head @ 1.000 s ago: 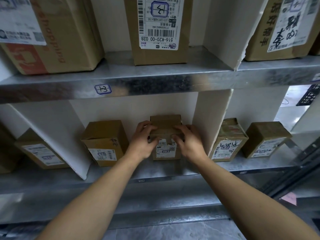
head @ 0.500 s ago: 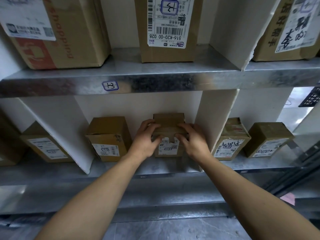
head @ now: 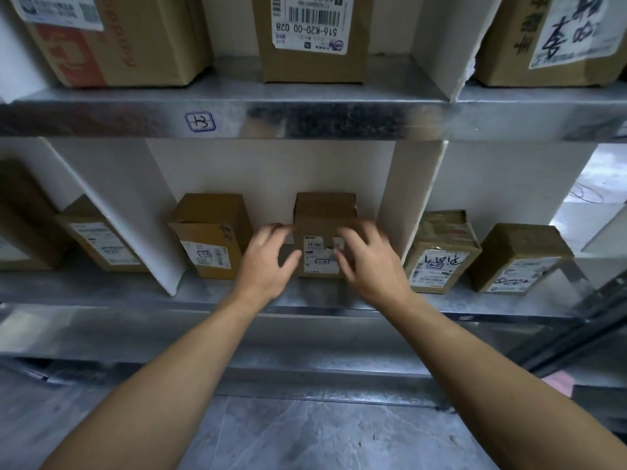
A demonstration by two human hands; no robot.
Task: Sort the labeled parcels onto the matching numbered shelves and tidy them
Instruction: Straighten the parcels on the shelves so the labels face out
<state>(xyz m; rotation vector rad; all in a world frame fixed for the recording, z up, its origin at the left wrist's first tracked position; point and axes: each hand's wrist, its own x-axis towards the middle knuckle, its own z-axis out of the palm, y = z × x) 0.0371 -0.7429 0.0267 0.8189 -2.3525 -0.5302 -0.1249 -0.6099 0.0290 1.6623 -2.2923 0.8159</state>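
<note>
A small brown parcel (head: 324,212) with a white label stands upright on the lower metal shelf (head: 203,293), in the bay under the handwritten "13" tag (head: 200,122). My left hand (head: 268,262) is at its front left edge and my right hand (head: 371,262) overlaps its front right corner. Both hands are blurred, with fingers spread and loosely off the box rather than clamped on it. A second labeled parcel (head: 210,232) stands to its left in the same bay.
White divider boards (head: 414,205) bound the bay on both sides. Two more parcels (head: 441,252) sit in the bay to the right and others (head: 98,239) to the left. Larger boxes (head: 314,35) stand on the upper shelf. Grey floor lies below.
Both hands gripped the parcel's front corners before; now the fingers have spread and drawn slightly back from it. The parcel stays upright on the shelf, set a bit deeper.
</note>
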